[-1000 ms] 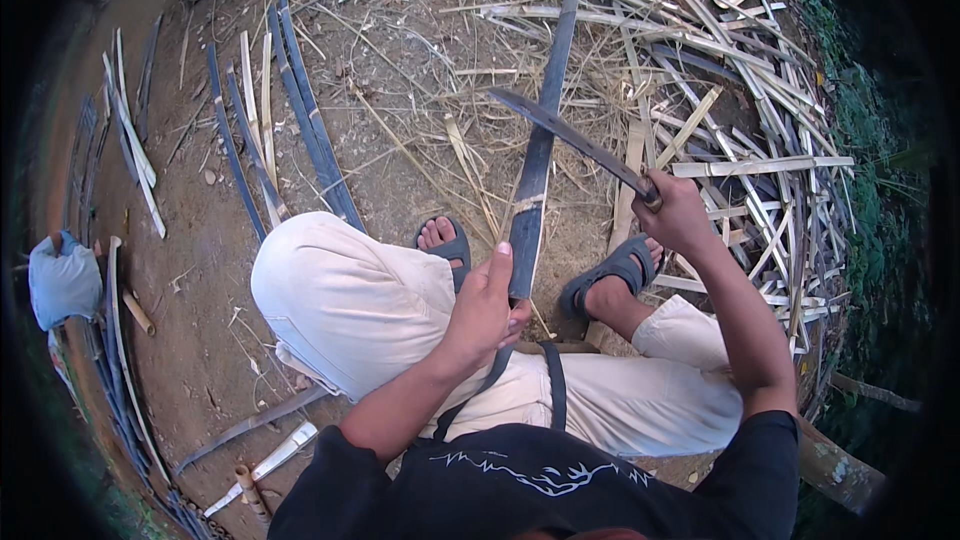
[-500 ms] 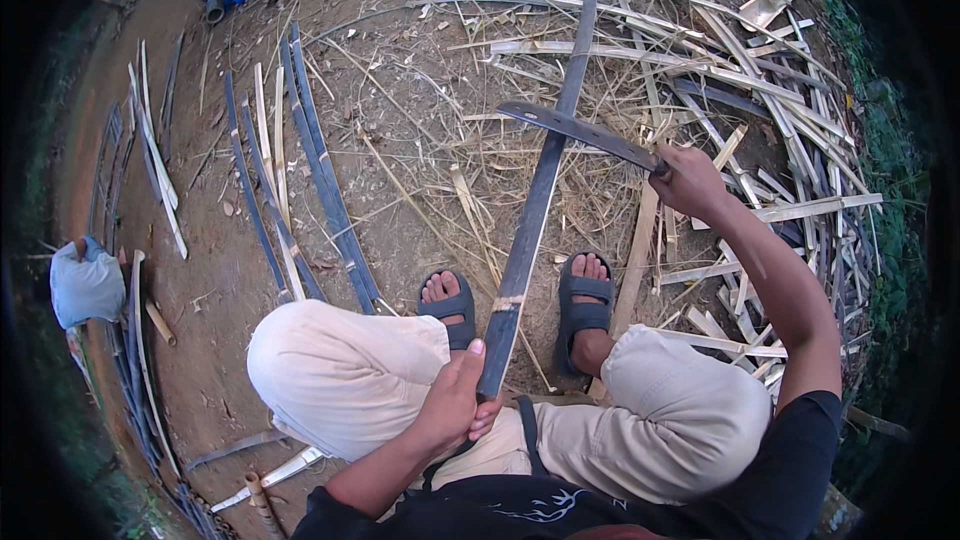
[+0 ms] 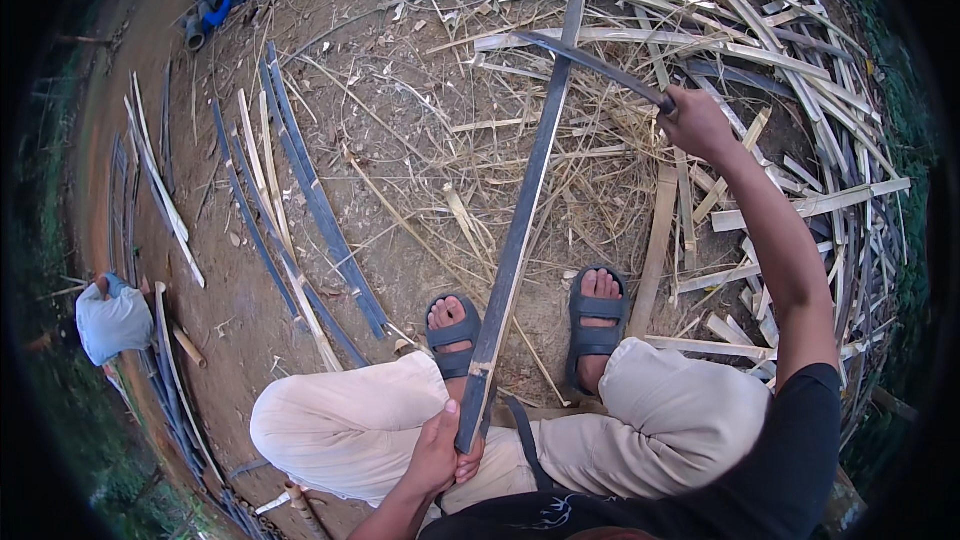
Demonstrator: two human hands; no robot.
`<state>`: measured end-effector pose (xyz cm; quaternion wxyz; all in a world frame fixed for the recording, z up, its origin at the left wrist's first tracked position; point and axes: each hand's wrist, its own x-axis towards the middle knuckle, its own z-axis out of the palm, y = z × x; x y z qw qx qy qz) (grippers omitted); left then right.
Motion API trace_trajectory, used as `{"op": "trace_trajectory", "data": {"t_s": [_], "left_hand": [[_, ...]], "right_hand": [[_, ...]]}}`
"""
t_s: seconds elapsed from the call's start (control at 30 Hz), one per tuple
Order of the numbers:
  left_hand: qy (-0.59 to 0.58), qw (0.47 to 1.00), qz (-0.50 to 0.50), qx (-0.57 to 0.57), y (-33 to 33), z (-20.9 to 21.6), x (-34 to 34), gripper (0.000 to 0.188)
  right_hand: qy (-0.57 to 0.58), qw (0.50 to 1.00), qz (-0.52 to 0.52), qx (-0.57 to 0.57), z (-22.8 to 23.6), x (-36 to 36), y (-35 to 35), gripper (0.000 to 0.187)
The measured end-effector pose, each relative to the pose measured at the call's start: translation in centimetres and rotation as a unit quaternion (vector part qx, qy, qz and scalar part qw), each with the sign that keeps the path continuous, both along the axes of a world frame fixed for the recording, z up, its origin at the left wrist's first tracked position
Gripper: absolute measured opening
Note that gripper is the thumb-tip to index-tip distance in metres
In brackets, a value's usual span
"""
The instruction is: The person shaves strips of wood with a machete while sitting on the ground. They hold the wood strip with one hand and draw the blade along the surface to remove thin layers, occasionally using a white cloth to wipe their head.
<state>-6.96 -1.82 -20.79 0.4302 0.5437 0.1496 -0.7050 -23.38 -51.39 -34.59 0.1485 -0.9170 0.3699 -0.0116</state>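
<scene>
A long dark-skinned bamboo strip (image 3: 522, 215) with a pale cut edge slopes away from my lap, its far end above the ground. My left hand (image 3: 440, 452) is closed round its near end, thumb on top, between my thighs. My right hand (image 3: 694, 122) grips the handle of a machete (image 3: 605, 68). The blade crosses the strip near its far end and looks narrow, seen nearly edge-on. Whether it touches the strip I cannot tell.
Split bamboo pieces (image 3: 815, 120) lie heaped at the right, and thin shavings (image 3: 600, 165) litter the ground ahead. Several dark strips (image 3: 320, 195) rest at the left. Farther left a person (image 3: 115, 320) in a pale top bends beside more strips. My sandalled feet (image 3: 598, 325) flank the strip.
My right hand and the machete have moved farther along the strip, and the blade has turned more edge-on. My left hand, with the strip's near end, has come closer to me. The view has shifted slightly.
</scene>
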Motion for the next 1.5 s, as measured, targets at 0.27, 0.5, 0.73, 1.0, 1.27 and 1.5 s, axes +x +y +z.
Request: {"op": "trace_trajectory", "data": {"t_s": [0.27, 0.5, 0.73, 1.0, 1.27, 1.5], "left_hand": [[-0.009, 0.999, 0.03, 0.022, 0.9, 0.2, 0.6, 0.051], [-0.027, 0.999, -0.011, 0.029, 2.0, 0.1, 1.3, 0.05], [0.029, 0.997, 0.033, 0.063, -0.9, -1.0, 1.2, 0.05], [0.063, 0.997, -0.03, 0.034, 3.8, -3.1, 0.7, 0.049], [0.04, 0.998, 0.019, 0.047, 5.9, -1.4, 0.0, 0.051], [-0.021, 0.998, -0.024, 0.062, 6.7, -0.7, -0.3, 0.051]], "right_hand": [[-0.013, 1.0, 0.009, -0.02, -3.5, 0.6, -2.6, 0.021], [-0.058, 0.998, 0.036, -0.011, -3.7, 0.1, 0.8, 0.025], [-0.153, 0.97, 0.176, 0.07, -0.8, 0.4, 14.7, 0.032], [-0.073, 0.988, 0.137, 0.008, -3.1, -2.3, 8.8, 0.022], [-0.037, 0.993, 0.104, 0.036, -2.7, -1.0, 5.0, 0.021], [0.021, 0.999, -0.016, -0.017, -2.9, 0.4, 0.6, 0.021]]}}
